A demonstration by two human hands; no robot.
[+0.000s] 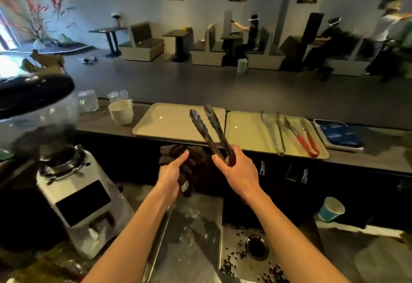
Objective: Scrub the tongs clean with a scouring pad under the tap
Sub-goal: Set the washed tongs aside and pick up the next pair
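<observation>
Since the right hand [236, 169] holds the tongs [209, 131] by the handle end alone, the long free length has leverage. My judgement is that scrubbing pressure near the tips could twist them out of the grip.

Head view, risks:
- A slip would drop the tongs into the sink [191, 227]. Coffee beans [231, 262] lie scattered round the drain [256, 247], so the tongs would be soiled again.
- The tips stand over the left tray [160, 122] on the far bench, not over the sink. Drips or a swing there could wet or knock the tray.
- No running water shows and I cannot identify the tap, so scrubbing here would probably be dry.
- The left hand [171, 169] has its grip closed on a dark brown cloth [196, 166]. I cannot tell whether this is the scouring pad.

Head view, position:
- The right grip is clenched, with fingers and thumb wrapped round both arms at the near end.
- The tongs run up, away and slightly left from that grip, with the two scalloped tips parted.
- Nearly all the working length lies beyond the grip.
- The cloth hand is just left of the handle and is not touching the tongs.
</observation>
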